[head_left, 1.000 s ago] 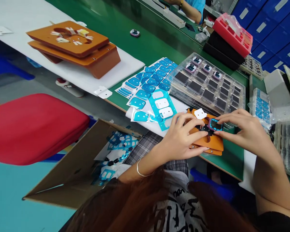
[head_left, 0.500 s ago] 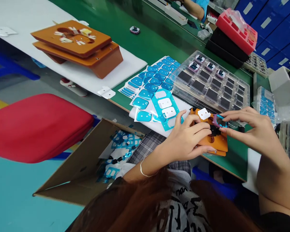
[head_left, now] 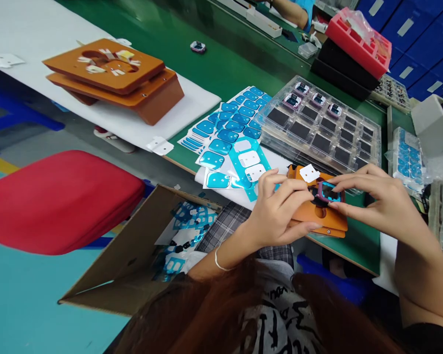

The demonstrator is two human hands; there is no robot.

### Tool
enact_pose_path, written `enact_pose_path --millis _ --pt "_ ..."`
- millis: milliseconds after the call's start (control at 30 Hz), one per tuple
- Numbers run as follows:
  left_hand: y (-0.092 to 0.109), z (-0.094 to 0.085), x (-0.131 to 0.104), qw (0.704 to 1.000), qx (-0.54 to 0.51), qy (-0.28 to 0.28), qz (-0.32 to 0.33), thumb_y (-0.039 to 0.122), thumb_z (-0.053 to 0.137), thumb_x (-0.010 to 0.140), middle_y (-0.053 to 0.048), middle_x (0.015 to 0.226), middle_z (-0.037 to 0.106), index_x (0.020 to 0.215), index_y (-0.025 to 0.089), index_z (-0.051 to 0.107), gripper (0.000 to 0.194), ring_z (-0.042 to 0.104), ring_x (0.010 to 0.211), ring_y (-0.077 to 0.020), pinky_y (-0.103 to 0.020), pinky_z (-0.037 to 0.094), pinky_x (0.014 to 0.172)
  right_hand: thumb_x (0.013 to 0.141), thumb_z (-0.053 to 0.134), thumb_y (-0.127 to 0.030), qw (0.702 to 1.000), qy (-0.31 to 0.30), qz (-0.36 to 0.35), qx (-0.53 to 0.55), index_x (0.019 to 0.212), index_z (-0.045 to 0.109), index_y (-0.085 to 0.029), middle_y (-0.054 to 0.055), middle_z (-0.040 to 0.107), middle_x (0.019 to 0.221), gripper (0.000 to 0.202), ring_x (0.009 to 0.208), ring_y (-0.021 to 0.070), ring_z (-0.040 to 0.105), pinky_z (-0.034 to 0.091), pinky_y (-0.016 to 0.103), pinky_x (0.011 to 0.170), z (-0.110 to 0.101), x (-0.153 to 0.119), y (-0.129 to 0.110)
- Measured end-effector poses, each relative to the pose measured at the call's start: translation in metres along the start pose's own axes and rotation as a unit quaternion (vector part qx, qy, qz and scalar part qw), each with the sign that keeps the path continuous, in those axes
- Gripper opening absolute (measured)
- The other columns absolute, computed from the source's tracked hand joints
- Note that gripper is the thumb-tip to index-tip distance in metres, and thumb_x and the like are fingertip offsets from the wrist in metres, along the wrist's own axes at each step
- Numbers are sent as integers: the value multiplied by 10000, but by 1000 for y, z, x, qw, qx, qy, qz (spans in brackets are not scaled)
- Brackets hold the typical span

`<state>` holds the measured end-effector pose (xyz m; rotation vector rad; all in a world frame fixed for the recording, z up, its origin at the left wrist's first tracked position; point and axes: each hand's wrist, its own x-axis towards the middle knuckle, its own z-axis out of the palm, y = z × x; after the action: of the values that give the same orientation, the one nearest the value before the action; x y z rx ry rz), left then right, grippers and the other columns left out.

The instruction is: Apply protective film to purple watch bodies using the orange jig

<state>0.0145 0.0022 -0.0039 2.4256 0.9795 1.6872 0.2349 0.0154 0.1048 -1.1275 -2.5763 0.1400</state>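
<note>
My right hand [head_left: 376, 196] pinches a small purple-framed part [head_left: 329, 191] with a dark, blue-edged face, over the middle of an orange fixture [head_left: 334, 226]. At the fixture's left side is my left hand [head_left: 280, 209], its fingers bent towards a dark piece by the purple part and its thumb along the near edge. Whether the left fingertips grip that dark piece is hard to see. A white sticker [head_left: 309, 173] lies on the fixture's upper left. Sheets of blue stickers [head_left: 229, 135] spread out left of the hands.
Behind the hands stands a clear compartment tray [head_left: 300, 132] with several purple-framed parts. A larger orange fixture [head_left: 155, 96] rests on white foam at the left. Below are an open cardboard box [head_left: 107, 265] and a red seat [head_left: 62, 201]. Another person's arm [head_left: 290, 11] shows at the top.
The purple part has moved left and lower onto the fixture, in my right hand, and its face now shows more. My left fingers have drawn back slightly to the left. The view has shifted a little.
</note>
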Motion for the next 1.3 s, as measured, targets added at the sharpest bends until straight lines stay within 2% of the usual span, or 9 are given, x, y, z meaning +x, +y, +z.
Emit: enact_pose_path --millis 167,533,800,967,1100,1167,1200,1233,1300 --pt "-2 -3 0 997 -21 61 -44 454 363 1012 -80 958 658 990 192 563 330 513 947 -215 -410 404 938 881 711 -363 999 -15 14 29 1032 694 -218 35 758 1046 210 825 217 576 544 368 696 11 3 -4" --pt "-7 -4 0 997 -30 32 -57 425 350 1018 -87 977 660 1007 174 595 351 521 967 -221 -412 415 924 879 693 -306 999 -32 32 19 1001 674 -223 36 733 902 148 769 197 589 513 330 668 12 4 -10" --pt "-7 -6 1 998 -23 20 -62 414 352 1015 -95 1000 664 1044 180 610 350 513 994 -233 -427 418 913 875 683 -338 997 -29 60 37 987 646 -238 43 727 977 154 770 204 601 502 376 706 18 4 -10" --pt "-8 -7 1 997 -23 28 -68 415 350 1015 -89 995 673 1047 190 620 353 520 977 -232 -436 408 914 867 704 -353 993 -25 72 89 1048 621 -238 89 647 1180 230 776 170 607 514 321 615 16 3 -10" --pt "-11 -10 2 997 -17 49 -62 386 341 1022 -83 991 669 1056 192 609 332 526 968 -219 -425 406 908 858 728 -414 993 17 51 103 1144 601 -256 105 619 1242 351 1004 238 635 561 344 703 11 6 -11" --pt "-14 -14 3 996 -6 70 -59 390 346 1021 -77 984 669 1050 200 614 330 529 966 -217 -418 405 895 916 642 -460 994 60 12 89 1303 536 -284 122 524 1413 439 1289 313 521 546 452 919 14 13 -12" --pt "-16 -16 3 994 1 86 -60 392 349 1020 -73 977 671 1042 204 620 330 535 957 -215 -417 403 889 957 558 -492 995 71 -17 72 1395 468 -298 119 436 1508 488 1419 340 388 468 531 1049 17 17 -13" --pt "-18 -19 3 992 8 105 -64 394 351 1019 -69 968 672 1030 208 627 333 543 946 -214 -418 401 885 993 459 -522 995 70 -47 49 1474 381 -310 108 336 1584 531 1501 353 237 339 605 1148 22 22 -13" --pt "-21 -24 3 986 19 146 -80 394 344 1017 -61 942 675 1000 217 642 347 561 924 -216 -427 396 878 1024 293 -563 995 42 -92 -1 1560 217 -327 81 182 1659 590 1545 354 11 85 686 1203 33 32 -12"
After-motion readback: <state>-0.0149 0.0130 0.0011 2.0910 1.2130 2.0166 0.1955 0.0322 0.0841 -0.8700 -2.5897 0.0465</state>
